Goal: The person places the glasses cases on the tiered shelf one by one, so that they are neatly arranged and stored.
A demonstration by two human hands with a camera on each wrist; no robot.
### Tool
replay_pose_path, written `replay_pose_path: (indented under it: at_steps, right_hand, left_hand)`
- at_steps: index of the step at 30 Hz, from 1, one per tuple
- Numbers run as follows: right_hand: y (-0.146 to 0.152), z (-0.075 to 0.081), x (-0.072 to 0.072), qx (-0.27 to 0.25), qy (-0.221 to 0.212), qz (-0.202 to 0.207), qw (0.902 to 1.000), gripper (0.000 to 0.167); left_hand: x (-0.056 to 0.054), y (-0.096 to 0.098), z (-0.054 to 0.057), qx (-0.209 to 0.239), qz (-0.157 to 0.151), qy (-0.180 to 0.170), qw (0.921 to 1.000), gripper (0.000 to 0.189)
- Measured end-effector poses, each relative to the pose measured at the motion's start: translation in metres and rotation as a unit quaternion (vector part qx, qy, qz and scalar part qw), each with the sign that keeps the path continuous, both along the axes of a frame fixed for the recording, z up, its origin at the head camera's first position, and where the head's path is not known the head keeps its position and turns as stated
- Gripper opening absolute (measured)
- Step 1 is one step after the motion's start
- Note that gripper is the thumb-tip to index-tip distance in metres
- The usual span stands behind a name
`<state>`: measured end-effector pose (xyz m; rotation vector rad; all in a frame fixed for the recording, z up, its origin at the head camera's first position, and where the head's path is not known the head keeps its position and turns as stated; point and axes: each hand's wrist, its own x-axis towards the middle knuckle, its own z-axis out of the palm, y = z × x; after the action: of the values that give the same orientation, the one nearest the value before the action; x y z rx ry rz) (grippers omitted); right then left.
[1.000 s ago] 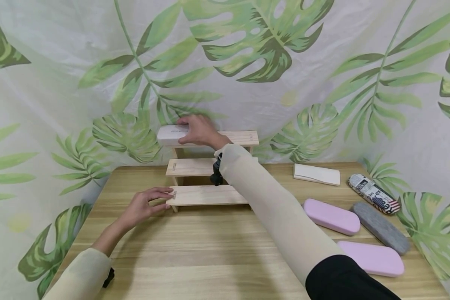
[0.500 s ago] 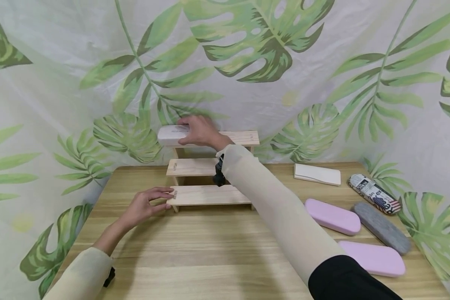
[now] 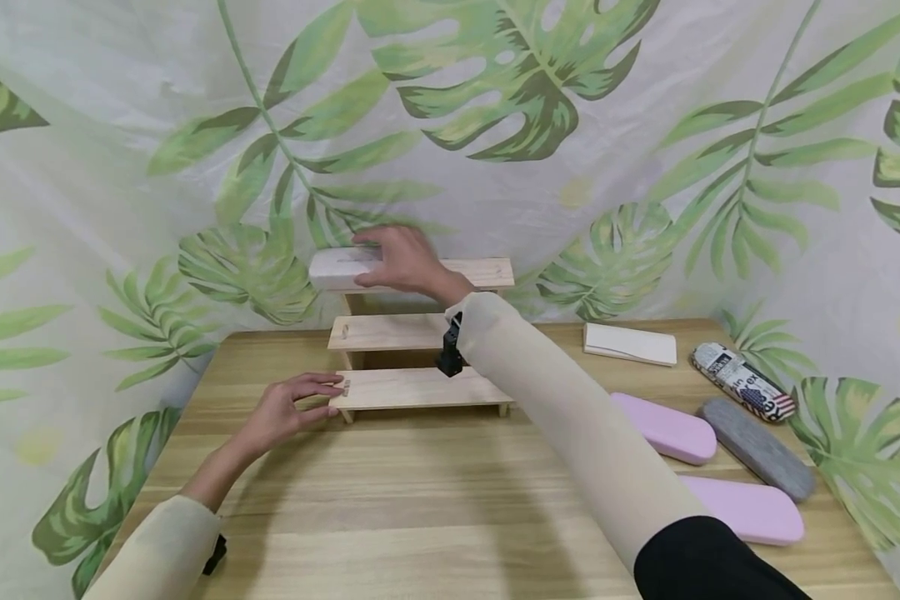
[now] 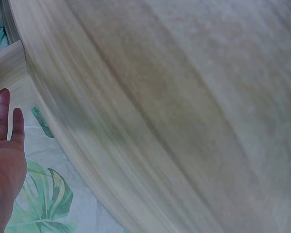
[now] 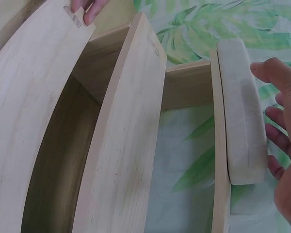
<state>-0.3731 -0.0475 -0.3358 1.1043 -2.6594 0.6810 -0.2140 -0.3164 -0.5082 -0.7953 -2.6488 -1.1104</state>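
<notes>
A white glasses case (image 3: 336, 267) lies lengthwise on the left of the top tier of a small three-tier wooden shelf (image 3: 412, 387). My right hand (image 3: 408, 262) is at the case's right part, thumb toward its front and fingers loosely bent above. In the right wrist view the fingers (image 5: 281, 138) lie along the upper edge of the case (image 5: 242, 116), not wrapped round it; whether they touch is hard to tell. My left hand (image 3: 281, 417) rests its straight fingertips on the left end of the bottom tier, with the palm visible in the left wrist view.
At the table's right lie two pink glasses cases (image 3: 667, 429), a grey case (image 3: 757, 446), a printed case (image 3: 742, 381) and a flat white case (image 3: 630, 345). A leaf-patterned cloth (image 3: 495, 200) hangs right behind the shelf. The wooden table (image 3: 390, 508) extends in front.
My right wrist has shifted a little to the right and its fingers have loosened at the white glasses case. The case stays on the top tier. My left hand keeps its place.
</notes>
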Motion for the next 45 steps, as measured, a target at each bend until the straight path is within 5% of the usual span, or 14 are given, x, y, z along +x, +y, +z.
replay_pose_path:
  at_steps: [14,45]
  right_hand:
    - [0.027,0.006,0.019,-0.154,-0.068,0.022,0.9855,0.063]
    - [0.079,0.028,0.093,-0.229,0.000,0.061,0.9714,0.065]
  left_hand:
    - [-0.001,-0.001,-0.005,0.003,0.000,0.002,1.0000,0.035]
    - [0.000,0.001,-0.003,0.002,0.003,-0.007,1.0000,0.035]
